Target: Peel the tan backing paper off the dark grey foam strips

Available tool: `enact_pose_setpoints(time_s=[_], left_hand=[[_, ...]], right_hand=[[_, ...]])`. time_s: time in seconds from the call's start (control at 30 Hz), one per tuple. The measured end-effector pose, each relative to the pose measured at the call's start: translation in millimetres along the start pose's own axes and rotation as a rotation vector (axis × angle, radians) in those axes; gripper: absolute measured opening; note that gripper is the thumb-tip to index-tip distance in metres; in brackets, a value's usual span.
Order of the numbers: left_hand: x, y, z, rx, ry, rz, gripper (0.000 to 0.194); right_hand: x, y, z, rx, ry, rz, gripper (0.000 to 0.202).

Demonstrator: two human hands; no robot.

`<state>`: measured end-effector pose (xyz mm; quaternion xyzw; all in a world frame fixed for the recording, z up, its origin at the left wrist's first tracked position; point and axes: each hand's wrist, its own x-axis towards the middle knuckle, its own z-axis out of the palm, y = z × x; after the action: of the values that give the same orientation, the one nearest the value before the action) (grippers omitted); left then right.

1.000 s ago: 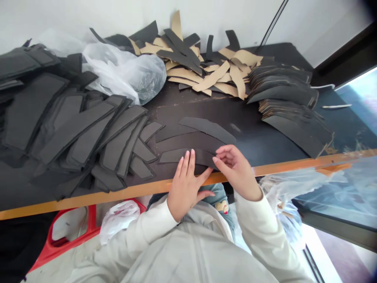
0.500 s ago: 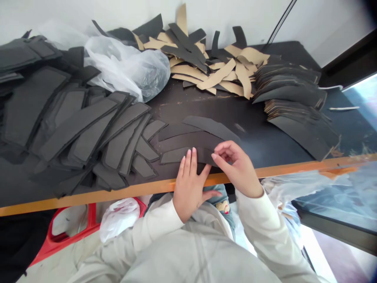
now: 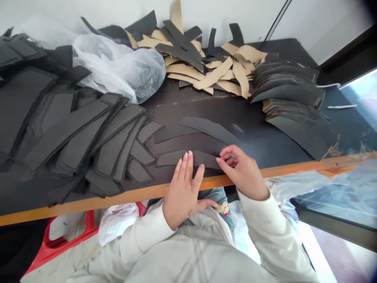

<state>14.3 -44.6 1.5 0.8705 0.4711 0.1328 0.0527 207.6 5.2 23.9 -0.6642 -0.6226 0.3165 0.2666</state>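
A curved dark strip [image 3: 203, 158] lies along the table's near edge, its left part a lighter grey. My left hand [image 3: 184, 190] rests with fingers stretched out, the fingertips on the middle of this strip and the thumb apart. At the strip's right end, my right hand [image 3: 246, 171] has thumb and forefinger pinched on the tip, the other fingers curled. Just beyond lies another curved black piece [image 3: 209, 129], which overlaps a flat dark piece [image 3: 171, 133] to its left.
Overlapping dark padded pieces [image 3: 88, 133] cover the left side. Behind stand a clear plastic bag [image 3: 120, 67] and a heap of tan and black strips [image 3: 213, 72]. Stacked black pieces [image 3: 300, 129] sit at the right, near a thin white stick [image 3: 341, 106]. An orange edge [image 3: 141, 194] borders the table.
My left hand has slid slightly left and toward me, its forefinger lifting into view on the strip. My right fingers have closed at the strip's right end. The whole view has shifted slightly.
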Motion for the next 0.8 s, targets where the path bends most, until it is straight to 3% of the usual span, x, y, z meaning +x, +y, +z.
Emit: enact_pose_setpoints(time_s=[0.13, 0.43, 0.53, 0.63, 0.8], left_hand=[[2, 0, -3.9, 0.069, -0.044, -0.019, 0.112], [22, -1, -13.8, 0.138, -0.069, -0.126, 0.093], [29, -6, -14.0, 0.112, -0.056, -0.033, 0.09], [31, -11, -10.0, 0.061, -0.116, 0.095, 0.09], [29, -15, -4.3, -0.009, -0.159, 0.099, 0.094]], right_hand=[[-3, -1, 2, -0.027, 0.021, 0.024, 0.014], [-1, -6, -1, -0.052, -0.016, 0.026, 0.009], [1, -7, -1, -0.056, -0.018, 0.006, 0.007], [1, -6, 1, -0.057, -0.013, -0.016, 0.005], [2, -6, -1, -0.096, -0.04, -0.022, 0.007]])
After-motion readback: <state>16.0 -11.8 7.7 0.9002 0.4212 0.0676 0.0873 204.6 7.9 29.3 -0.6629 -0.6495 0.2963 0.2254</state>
